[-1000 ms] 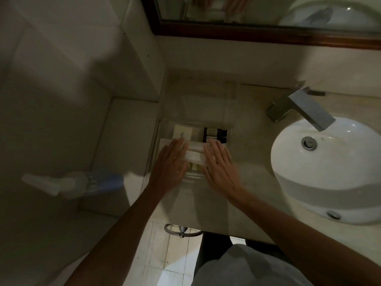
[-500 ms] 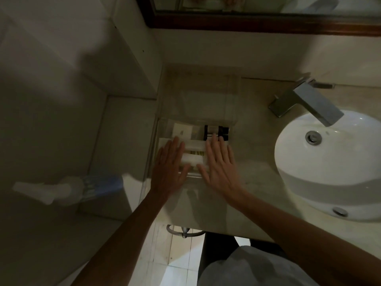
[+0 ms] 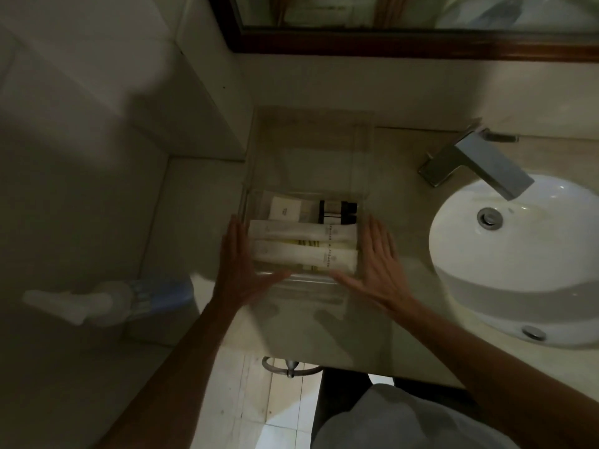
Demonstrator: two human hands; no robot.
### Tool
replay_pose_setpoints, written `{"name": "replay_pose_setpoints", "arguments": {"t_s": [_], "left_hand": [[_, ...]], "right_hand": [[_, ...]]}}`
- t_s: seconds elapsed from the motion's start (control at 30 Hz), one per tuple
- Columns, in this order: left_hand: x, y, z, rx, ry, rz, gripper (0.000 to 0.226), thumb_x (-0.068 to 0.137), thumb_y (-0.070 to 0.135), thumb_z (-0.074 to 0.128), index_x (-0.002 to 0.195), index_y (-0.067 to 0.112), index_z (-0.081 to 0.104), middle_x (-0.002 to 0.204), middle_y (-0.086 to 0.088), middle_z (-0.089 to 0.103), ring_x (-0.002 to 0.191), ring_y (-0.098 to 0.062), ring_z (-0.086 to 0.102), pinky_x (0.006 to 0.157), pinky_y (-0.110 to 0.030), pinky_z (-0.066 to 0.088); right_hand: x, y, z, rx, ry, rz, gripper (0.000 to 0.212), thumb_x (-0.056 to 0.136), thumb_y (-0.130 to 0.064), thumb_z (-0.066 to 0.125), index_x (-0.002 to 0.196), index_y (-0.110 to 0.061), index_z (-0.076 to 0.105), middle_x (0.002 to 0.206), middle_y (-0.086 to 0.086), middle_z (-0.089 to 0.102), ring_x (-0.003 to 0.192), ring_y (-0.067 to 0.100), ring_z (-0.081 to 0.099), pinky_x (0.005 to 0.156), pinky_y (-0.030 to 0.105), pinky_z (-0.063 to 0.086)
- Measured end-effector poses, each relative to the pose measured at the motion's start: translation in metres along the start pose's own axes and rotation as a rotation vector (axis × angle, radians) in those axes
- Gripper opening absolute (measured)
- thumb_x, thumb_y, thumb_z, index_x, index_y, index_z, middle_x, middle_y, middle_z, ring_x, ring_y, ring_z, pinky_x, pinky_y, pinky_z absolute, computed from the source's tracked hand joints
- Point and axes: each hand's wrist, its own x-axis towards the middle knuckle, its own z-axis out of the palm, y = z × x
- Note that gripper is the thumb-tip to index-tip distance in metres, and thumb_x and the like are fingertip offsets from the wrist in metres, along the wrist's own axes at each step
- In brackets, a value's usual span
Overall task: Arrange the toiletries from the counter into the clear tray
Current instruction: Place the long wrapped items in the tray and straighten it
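Note:
The clear tray [image 3: 311,281] sits on the beige counter [image 3: 324,328] left of the sink. Inside it lie two long white sachets [image 3: 304,233] side by side, a small white box [image 3: 285,209] and a dark little bottle [image 3: 337,212] behind them. My left hand [image 3: 241,264] lies flat along the tray's left side, fingers apart, thumb at the front wall. On the tray's right side my right hand [image 3: 376,264] mirrors it, fingers spread. Neither hand holds an item; whether they press on the tray walls I cannot tell.
A white round basin [image 3: 518,260] with a steel faucet [image 3: 476,163] fills the right. A wood-framed mirror [image 3: 405,43] hangs on the back wall. A white and blue spray bottle [image 3: 107,299] stands low at the left, beyond the counter edge. A towel ring [image 3: 291,367] hangs below the counter front.
Both hands lifted off the sachets and spread apart, left hand to the tray's left side, right hand to its right side, uncovering the two white sachets.

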Motion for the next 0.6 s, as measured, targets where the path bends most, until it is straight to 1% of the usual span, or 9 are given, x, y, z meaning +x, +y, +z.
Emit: {"name": "replay_pose_setpoints", "arguments": {"t_s": [0.07, 0.17, 0.27, 0.4, 0.5, 0.6], "left_hand": [[0.003, -0.012, -0.010, 0.011, -0.056, 0.000, 0.150, 0.046, 0.085, 0.074, 0.155, 0.022, -0.007, 0.164, -0.002, -0.012, 0.150, -0.027, -0.002, 0.119, -0.053, 0.010], [0.014, -0.019, -0.019, 0.035, -0.116, 0.037, 0.152, 0.041, 0.083, 0.078, 0.155, 0.022, -0.001, 0.164, -0.005, -0.003, 0.149, -0.030, 0.006, 0.118, -0.056, 0.016], [0.021, -0.019, -0.023, 0.074, -0.100, 0.058, 0.152, 0.039, 0.084, 0.078, 0.155, 0.016, 0.006, 0.162, -0.008, 0.009, 0.147, -0.031, 0.015, 0.117, -0.056, 0.021], [0.024, -0.018, -0.023, 0.057, -0.090, 0.053, 0.151, 0.038, 0.082, 0.079, 0.154, 0.015, 0.009, 0.161, -0.007, 0.008, 0.146, -0.030, 0.014, 0.118, -0.052, 0.019], [0.025, -0.018, -0.023, 0.049, -0.081, 0.062, 0.149, 0.037, 0.086, 0.075, 0.153, 0.015, 0.014, 0.160, -0.006, 0.011, 0.145, -0.029, 0.017, 0.116, -0.055, 0.024], [0.026, -0.016, -0.023, 0.018, -0.049, 0.090, 0.144, 0.037, 0.085, 0.077, 0.151, 0.016, 0.023, 0.158, -0.005, 0.017, 0.142, -0.026, 0.022, 0.115, -0.053, 0.028]], "right_hand": [[-0.004, 0.018, -0.001, -0.087, -0.067, -0.002, 0.131, 0.069, -0.095, 0.035, 0.153, -0.007, -0.013, 0.161, 0.014, -0.017, 0.148, 0.022, -0.019, 0.121, 0.049, -0.004], [0.007, 0.023, 0.000, -0.134, -0.135, -0.082, 0.135, 0.066, -0.098, 0.035, 0.153, -0.007, -0.012, 0.162, 0.016, -0.012, 0.149, 0.025, -0.016, 0.121, 0.049, -0.006], [0.016, 0.021, -0.002, -0.140, -0.131, -0.130, 0.137, 0.064, -0.098, 0.037, 0.154, -0.005, -0.009, 0.163, 0.017, -0.006, 0.149, 0.027, -0.013, 0.120, 0.047, -0.010], [0.020, 0.021, -0.003, -0.145, -0.104, -0.145, 0.137, 0.064, -0.097, 0.039, 0.154, -0.002, -0.005, 0.162, 0.019, -0.002, 0.149, 0.028, -0.011, 0.120, 0.047, -0.009], [0.020, 0.021, -0.001, -0.144, -0.110, -0.148, 0.137, 0.064, -0.097, 0.038, 0.154, -0.002, -0.003, 0.162, 0.020, 0.001, 0.150, 0.029, -0.009, 0.121, 0.047, -0.007], [0.021, 0.021, -0.002, -0.122, -0.095, -0.136, 0.137, 0.064, -0.096, 0.041, 0.154, -0.003, -0.003, 0.162, 0.018, 0.003, 0.150, 0.028, -0.007, 0.121, 0.048, -0.005]]}}
